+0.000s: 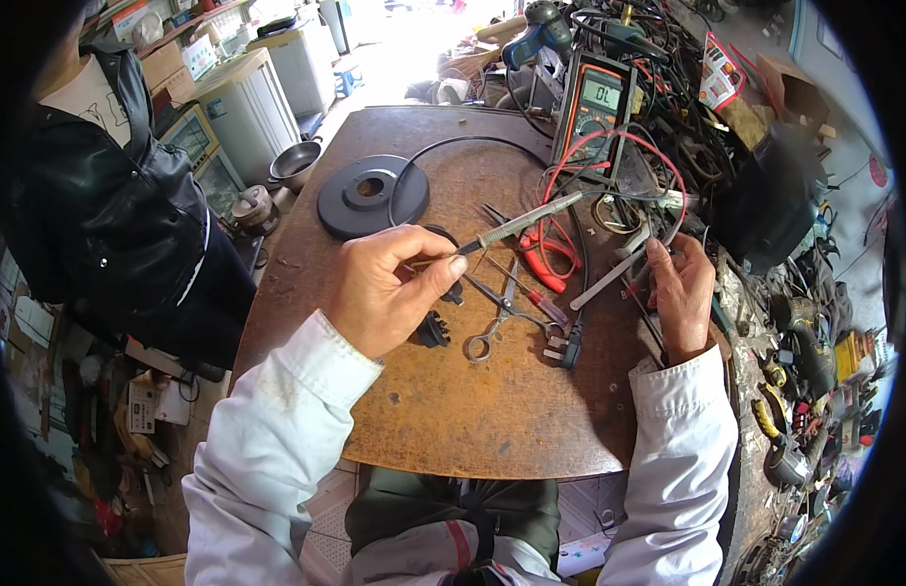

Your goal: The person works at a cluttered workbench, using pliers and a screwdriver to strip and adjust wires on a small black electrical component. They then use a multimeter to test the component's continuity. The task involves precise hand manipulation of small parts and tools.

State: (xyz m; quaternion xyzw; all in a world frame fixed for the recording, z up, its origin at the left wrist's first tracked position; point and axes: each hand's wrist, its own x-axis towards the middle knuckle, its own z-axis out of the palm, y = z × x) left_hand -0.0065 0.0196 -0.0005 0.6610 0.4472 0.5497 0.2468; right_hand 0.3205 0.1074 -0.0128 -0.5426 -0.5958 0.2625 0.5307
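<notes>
My left hand (399, 283) is closed in a pinch on the dark end of a slim grey rod with a ribbed part (521, 223). Short yellowish wire shows between its fingers. My right hand (680, 293) grips a flat, pale grey strip-like tool (609, 280), which slants down toward the left. Between the hands, on the wooden table (473, 420), lie metal scissors (507, 311), a screwdriver (546, 306), red-handled pliers (546, 262), and a black power plug (568, 350) on its cord. A small black part (433, 330) sits below my left hand.
A round black base (360, 217) with a centre hole rests at the table's far left. An orange-and-black multimeter (595, 117) with red and black leads stands far right. Tools and cables crowd the right side. A person in a black jacket (111, 176) stands at the left.
</notes>
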